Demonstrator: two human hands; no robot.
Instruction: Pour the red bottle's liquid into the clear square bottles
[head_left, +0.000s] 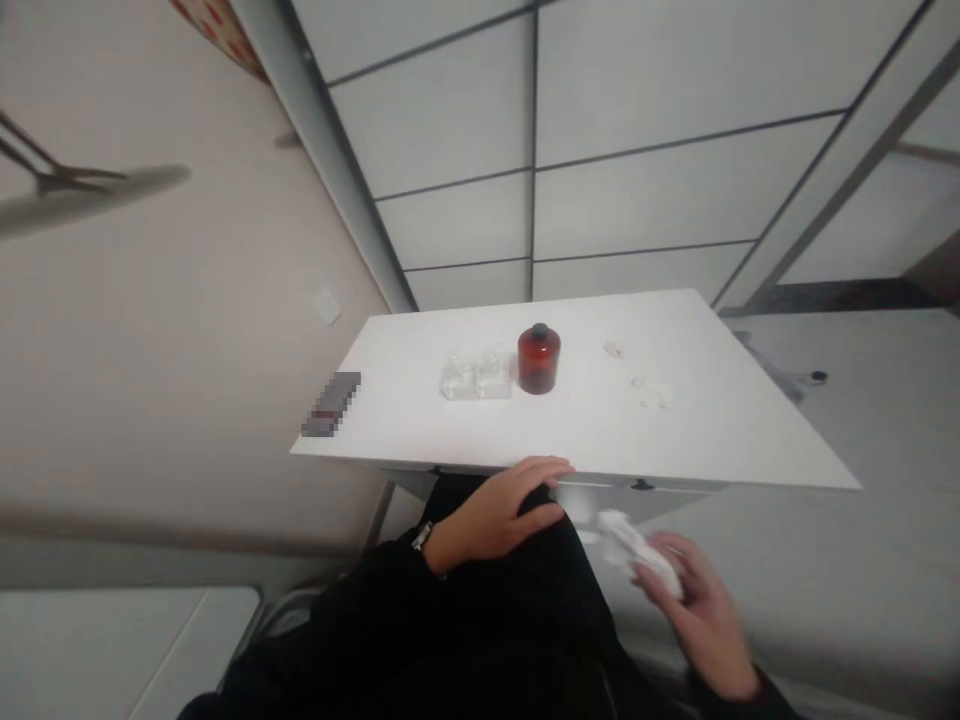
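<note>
My right hand (701, 610) is closed around a crumpled white tissue (637, 550), low in front of the table's near edge and slightly blurred. Fingers loosely stretched, my left hand (499, 510) rests with its fingertips at the front edge of the white table (420, 435) and holds nothing. On the tabletop stands a reddish-brown bottle (538, 360) with a dark top. Close to its left sit two clear, glass-like containers (476, 378). Small crumpled white scraps (651, 392) lie to the right, with another whitish scrap (613, 349) farther back.
A pixelated dark flat object (331, 404) lies at the table's left edge. Drawer fronts with dark knobs (642, 484) are below the near edge. A pale wall borders the left, and a panelled sliding door (465, 150) stands behind. Grey floor (862, 420) extends at right.
</note>
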